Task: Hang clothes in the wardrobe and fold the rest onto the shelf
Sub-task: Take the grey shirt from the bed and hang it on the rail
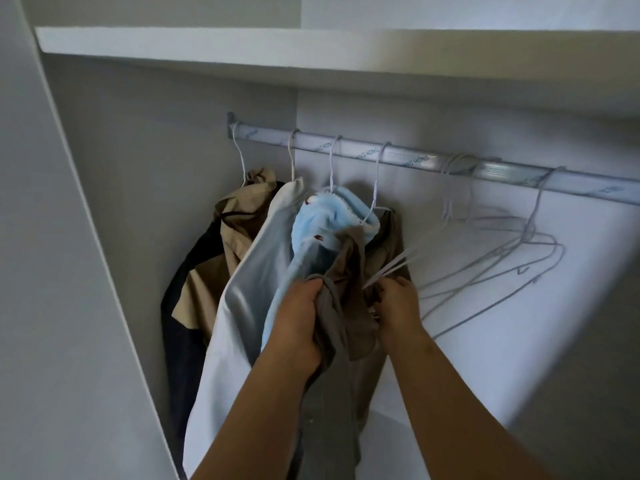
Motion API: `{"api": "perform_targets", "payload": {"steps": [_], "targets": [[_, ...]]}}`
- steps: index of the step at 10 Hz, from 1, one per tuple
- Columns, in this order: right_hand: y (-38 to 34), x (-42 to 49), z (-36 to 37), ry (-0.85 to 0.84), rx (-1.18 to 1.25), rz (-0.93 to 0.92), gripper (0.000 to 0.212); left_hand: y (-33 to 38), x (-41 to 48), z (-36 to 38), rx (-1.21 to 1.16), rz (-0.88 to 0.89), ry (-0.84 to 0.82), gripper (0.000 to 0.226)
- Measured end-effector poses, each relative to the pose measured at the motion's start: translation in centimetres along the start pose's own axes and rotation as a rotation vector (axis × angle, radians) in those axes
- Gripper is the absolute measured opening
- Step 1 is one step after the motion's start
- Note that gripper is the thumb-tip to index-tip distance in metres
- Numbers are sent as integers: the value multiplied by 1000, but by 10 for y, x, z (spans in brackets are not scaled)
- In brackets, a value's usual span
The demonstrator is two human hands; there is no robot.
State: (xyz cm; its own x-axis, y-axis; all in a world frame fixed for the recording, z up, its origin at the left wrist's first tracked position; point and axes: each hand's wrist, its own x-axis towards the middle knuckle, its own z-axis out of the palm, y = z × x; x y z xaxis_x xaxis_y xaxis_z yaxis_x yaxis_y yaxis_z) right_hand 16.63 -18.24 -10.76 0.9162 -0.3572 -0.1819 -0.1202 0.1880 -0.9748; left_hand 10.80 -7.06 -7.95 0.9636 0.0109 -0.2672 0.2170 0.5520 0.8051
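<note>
On the rail (408,157), a tan jacket (239,216), a white garment (242,289) and a blue top (322,220) hang at ten o'clock. At the centre, the left hand (298,327) grips a grey-brown garment (349,306), and the right hand (398,303) pinches the white hanger (391,265) inside it. Empty hangers (491,247) hang at two o'clock, under the shelf (207,46).

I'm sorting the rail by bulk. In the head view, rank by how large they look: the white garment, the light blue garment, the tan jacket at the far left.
1. white garment, the longest stretch of cloth.
2. tan jacket and light blue garment: look alike, both partly hidden, so unranked.
</note>
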Motion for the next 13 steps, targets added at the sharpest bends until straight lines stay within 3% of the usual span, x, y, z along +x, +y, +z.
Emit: {"api": "perform_targets", "payload": {"steps": [2, 4, 5, 6, 8, 11, 13], "targets": [[4, 29, 18, -2, 55, 97, 41, 11, 36, -12, 17, 35, -53, 17], [-2, 36, 23, 32, 97, 49, 16, 11, 51, -10, 52, 58, -31, 24], [-7, 35, 14, 51, 318, 40, 32, 9, 55, -7, 52, 42, -31, 24], [-17, 34, -10, 92, 525, 7, 35, 5, 56, -3, 74, 43, -34, 21], [-13, 14, -74, 122, 493, 34, 25, -18, 49, 18, 193, 100, -23, 17], [-36, -14, -164, 254, 407, -98, 16, -58, 22, 57, 243, 92, -82, 14], [-47, -13, -174, 175, 653, -27, 18, -72, 2, 66, 320, 152, -107, 17]]}}
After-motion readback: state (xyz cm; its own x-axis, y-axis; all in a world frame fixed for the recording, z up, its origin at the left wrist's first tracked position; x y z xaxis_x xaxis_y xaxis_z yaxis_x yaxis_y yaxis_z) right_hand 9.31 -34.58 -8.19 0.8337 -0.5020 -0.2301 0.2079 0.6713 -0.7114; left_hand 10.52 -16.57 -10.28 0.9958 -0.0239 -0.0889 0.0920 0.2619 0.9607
